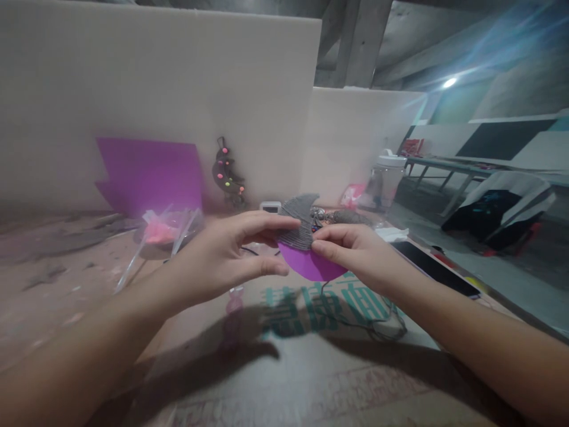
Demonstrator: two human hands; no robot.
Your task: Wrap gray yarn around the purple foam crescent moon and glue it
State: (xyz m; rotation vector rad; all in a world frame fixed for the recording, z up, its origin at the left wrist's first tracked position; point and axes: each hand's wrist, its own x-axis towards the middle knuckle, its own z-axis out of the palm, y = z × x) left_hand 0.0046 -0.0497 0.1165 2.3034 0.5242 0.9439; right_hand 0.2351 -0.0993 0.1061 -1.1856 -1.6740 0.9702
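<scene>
Both hands hold up a crescent-shaped purple foam piece (311, 267) whose upper part is wound with grey yarn (299, 225). My left hand (231, 255) pinches its left edge between thumb and fingers. My right hand (351, 252) pinches its right side, fingers closed at the line where the yarn ends. The piece hangs above a cardboard sheet (320, 367) with teal printed characters.
A purple foam sheet (149, 175) leans on the white back board. A dark crescent with coloured dots (227, 175) hangs beside it. A plastic bag with pink contents (166, 231) lies left. A clear jar (386, 178), a phone (433, 267) and a cable (377, 320) sit right.
</scene>
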